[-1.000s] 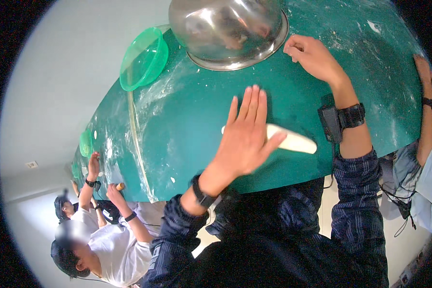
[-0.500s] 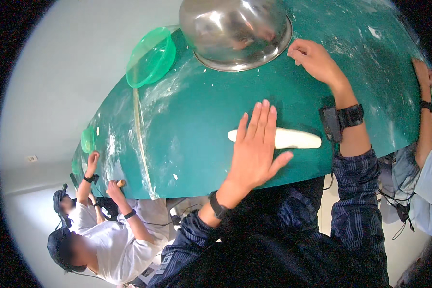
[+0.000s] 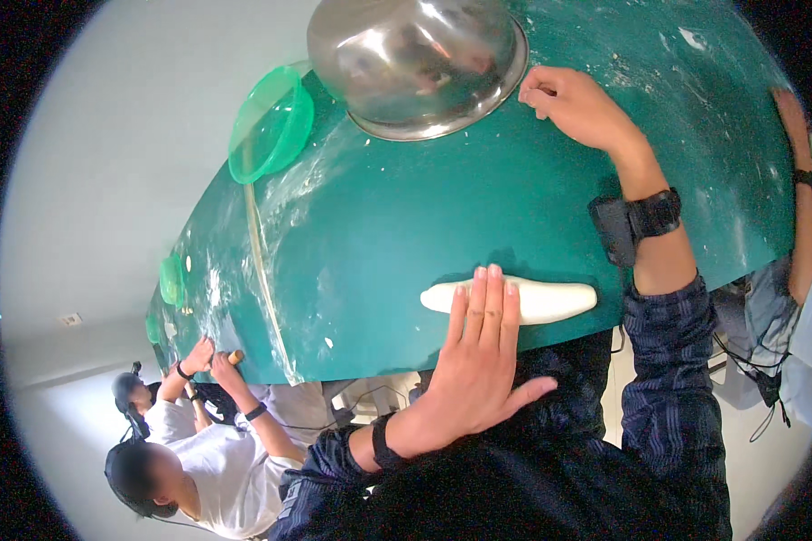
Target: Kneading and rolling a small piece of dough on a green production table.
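My left hand (image 3: 475, 370) lies open with straight fingers across a long white dough roll (image 3: 555, 299) near the near edge of the green table (image 3: 379, 225); the fingertips rest on it. My right hand (image 3: 577, 113) is held loosely closed at the upper right, beside the rim of a large steel bowl (image 3: 415, 54) that sits upside down. I see nothing between its fingers.
A green plastic basin (image 3: 271, 126) stands left of the bowl, over a long pale flour-dusted strip. Co-workers in white (image 3: 216, 473) are at the lower left, one with a wooden roller (image 3: 235, 358); smaller green containers (image 3: 171, 278) lie beyond. Another person's arm (image 3: 803, 234) is at the right.
My left hand has drawn back toward the near edge, and the dough roll has moved the same way. My right hand stays curled near the bowl.
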Motion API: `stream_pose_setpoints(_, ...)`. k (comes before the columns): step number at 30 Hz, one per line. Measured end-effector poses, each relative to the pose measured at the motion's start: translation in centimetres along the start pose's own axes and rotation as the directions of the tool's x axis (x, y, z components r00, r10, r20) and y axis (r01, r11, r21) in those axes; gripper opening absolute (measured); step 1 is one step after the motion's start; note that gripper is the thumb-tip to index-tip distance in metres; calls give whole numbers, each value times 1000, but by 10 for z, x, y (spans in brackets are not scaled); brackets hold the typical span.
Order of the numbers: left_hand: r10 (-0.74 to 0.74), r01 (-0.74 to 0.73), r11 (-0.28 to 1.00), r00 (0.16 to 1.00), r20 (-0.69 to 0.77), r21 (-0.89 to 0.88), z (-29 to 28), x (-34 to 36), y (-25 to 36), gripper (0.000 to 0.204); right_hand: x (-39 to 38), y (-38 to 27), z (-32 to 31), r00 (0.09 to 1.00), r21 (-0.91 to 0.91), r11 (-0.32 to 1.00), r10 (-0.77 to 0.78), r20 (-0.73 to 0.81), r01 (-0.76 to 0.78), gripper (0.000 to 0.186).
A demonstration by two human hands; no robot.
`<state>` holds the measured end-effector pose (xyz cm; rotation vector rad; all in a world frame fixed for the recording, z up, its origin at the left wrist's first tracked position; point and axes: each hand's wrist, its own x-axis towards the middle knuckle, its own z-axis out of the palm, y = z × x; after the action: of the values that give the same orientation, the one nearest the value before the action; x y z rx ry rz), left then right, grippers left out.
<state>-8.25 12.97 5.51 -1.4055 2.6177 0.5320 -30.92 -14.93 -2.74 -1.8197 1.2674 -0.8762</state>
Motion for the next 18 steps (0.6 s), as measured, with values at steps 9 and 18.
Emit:
stream_pose_setpoints(9,7,4,999,969,-248,45,11,91,-29,107,-1,1,-4,997,-53,996,-72,4,72,31)
stream_pose_setpoints(18,27,-15,1000,860,-510,28,14,159,-48,111,-2,1,-13,997,-49,997,-68,-31,67,32)
